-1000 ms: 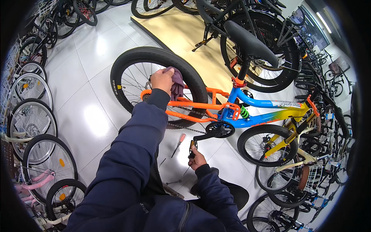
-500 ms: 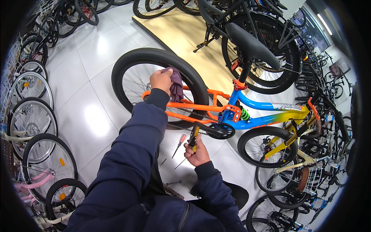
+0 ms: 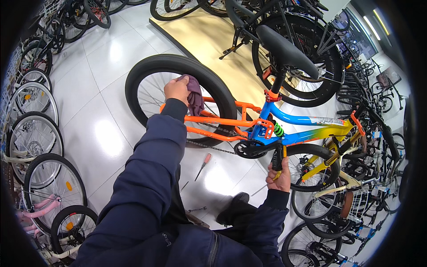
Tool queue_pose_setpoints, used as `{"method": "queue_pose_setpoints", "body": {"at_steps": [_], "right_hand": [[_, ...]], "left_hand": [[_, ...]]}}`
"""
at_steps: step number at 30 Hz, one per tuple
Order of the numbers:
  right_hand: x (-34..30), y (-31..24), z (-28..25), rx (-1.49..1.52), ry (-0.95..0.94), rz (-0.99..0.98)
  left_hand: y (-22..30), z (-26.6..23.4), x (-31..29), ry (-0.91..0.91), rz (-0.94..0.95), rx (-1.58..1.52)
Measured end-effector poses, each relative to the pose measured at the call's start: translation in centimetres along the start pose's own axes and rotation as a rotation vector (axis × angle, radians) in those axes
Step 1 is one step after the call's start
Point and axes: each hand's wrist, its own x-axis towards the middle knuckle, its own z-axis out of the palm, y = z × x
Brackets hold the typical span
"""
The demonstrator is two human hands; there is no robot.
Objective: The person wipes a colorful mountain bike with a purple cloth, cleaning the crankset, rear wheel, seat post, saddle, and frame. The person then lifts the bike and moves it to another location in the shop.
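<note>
Across the middle of the view, from 10 to 4 o'clock, a bicycle (image 3: 267,111) with a blue, yellow and orange frame is occupying the white tiled floor (image 3: 102,147). Its rear wheel (image 3: 169,63) is sitting toward 10 o'clock, spokes showing blurred; its front wheel (image 3: 309,187) is sitting between 3 and 4, its black saddle (image 3: 287,52) near 1.

Left hand (image 3: 177,89), at 11 o'clock: fingers are pinching a bunched purple cloth (image 3: 194,95), which is hanging in front of the rear wheel, by the orange rear stays (image 3: 218,120). Cannot tell whether the cloth is touching the tyre.

Right hand (image 3: 279,177), at 4 o'clock: fingers are curling around the lower end of a black-and-yellow pedal (image 3: 277,159). The pedal is pointing up toward the frame, right of the chainring (image 3: 250,149). A thin line is running from near these fingers toward 8 o'clock; too faint to identify.

Floor, near 6 o'clock: a red-handled screwdriver (image 3: 207,158) is lying below the chain (image 3: 209,146); a short dark rod (image 3: 184,186) is lying toward 7.

Surroundings: a pale wooden platform (image 3: 204,42) is extending at 12; a pink bicycle (image 3: 44,209) is standing at 8.
</note>
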Motion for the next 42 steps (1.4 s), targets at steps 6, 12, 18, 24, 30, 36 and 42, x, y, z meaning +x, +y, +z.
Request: {"method": "queue_pose_setpoints", "body": {"at_steps": [6,12,18,24,30,36,42], "right_hand": [[1.4,-0.3,-5.5,-0.662,0.335,-0.145],[2.2,0.9,-6.2,-1.162,0.552,-0.418],[1.4,0.8,-4.8,-1.462,0.62,-0.083],[3.6,3.2,-5.2,-1.625,0.569,0.191],[5.9,7.4,-6.5,-1.725,0.442,0.189],[7.5,11.3,-7.2,-1.694,0.392,0.176],[7.6,11.5,-6.5,-1.733,0.319,0.152]], "left_hand": [[0.5,0.1,-0.1,0.003,0.022,0.021],[1.6,-0.3,-0.1,0.015,0.053,-0.036],[1.7,-0.4,0.0,0.016,0.048,-0.04],[1.7,-0.6,0.5,0.007,0.053,-0.07],[1.3,0.2,-0.1,-0.021,0.016,-0.028],[1.1,0.2,0.1,0.025,0.022,0.007],[0.7,0.0,0.5,0.02,0.035,0.056]]}}
